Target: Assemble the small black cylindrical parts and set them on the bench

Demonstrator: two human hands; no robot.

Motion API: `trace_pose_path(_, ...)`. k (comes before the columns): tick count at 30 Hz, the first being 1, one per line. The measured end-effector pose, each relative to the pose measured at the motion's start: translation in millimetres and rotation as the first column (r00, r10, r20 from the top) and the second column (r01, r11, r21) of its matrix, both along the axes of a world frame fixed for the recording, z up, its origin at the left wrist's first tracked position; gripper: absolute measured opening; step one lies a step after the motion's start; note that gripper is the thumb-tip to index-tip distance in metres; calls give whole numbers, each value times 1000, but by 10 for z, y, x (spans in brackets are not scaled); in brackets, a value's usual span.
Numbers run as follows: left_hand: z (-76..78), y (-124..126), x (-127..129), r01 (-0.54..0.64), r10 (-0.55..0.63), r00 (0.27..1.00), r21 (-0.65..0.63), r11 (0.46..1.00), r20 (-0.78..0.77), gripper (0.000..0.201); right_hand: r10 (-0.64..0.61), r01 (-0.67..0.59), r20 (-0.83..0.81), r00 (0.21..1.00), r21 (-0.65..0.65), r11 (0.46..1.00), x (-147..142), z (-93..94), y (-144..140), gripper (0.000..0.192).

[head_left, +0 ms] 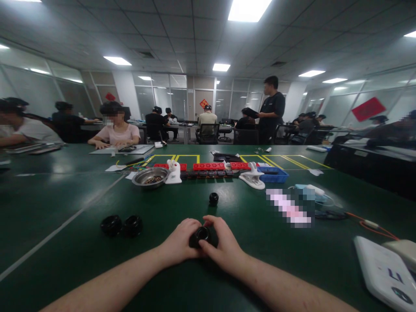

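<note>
Between my two hands is a glossy black, rounded piece (pixel 202 234) with a round hole in its top, resembling a small wheel. My left hand (pixel 184 237) curls around its left side, and my right hand (pixel 224 238) grips it from the right with thumb and fingers. Its lower part is hidden by my hands. Just beyond them a smaller black ring-like piece (pixel 213 199) stands on the green table (pixel 169 203). Off to the left, two similar black round pieces, one on the left (pixel 111 225) and one on the right (pixel 132 225), sit side by side.
A metal bowl (pixel 150 177) holds small parts. Behind it are a white clamp stand (pixel 173 172), red bins (pixel 209 166), another white clamp (pixel 253 177) and a blue tray (pixel 274 174). At right lie cables (pixel 370 223) and a white device (pixel 383 273). Other people sit beyond.
</note>
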State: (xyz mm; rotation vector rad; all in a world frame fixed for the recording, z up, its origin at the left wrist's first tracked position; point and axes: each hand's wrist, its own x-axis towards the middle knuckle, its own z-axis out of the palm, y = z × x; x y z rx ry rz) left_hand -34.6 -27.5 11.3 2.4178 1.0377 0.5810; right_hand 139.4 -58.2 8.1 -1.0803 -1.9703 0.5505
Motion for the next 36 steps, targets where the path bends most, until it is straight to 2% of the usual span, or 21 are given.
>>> trace_pose_path(5,-37,19,-8,-4,4,1000,-1,1000,-2,48,67,-67,-5,998,5,998,10,0,-14,57)
trace_pose_path(10,-102,51,-20,2,-2,1000,25,1000,-9,45,9,-9,-11,1000,7,1000,-7,-14,-13,58)
trace_pose_path(14,-127,55,-15,10,-11,1000,49,999,10,46,3,-3,-9,1000,-4,1000,-13,-11,-3,50)
trace_pose_path(19,-116,50,-19,3,-3,1000,33,999,2,48,99,-99,-16,995,5,995,1,15,-26,59)
trace_pose_path(26,-65,29,-13,5,-5,1000,25,1000,-2,42,-20,20,-19,1000,21,1000,-15,3,-14,52)
trace_pose_path(29,-53,23,-6,10,-10,1000,36,999,4,47,27,-27,-14,1000,-1,1000,-13,17,-19,50)
trace_pose_path(32,-51,23,-8,7,-7,1000,26,1000,-5,48,93,-93,-21,995,-2,996,-2,35,-37,56)
trace_pose_path(36,-71,37,-15,10,-9,1000,24,1000,-23,44,63,-62,-26,998,21,998,2,29,-46,57)
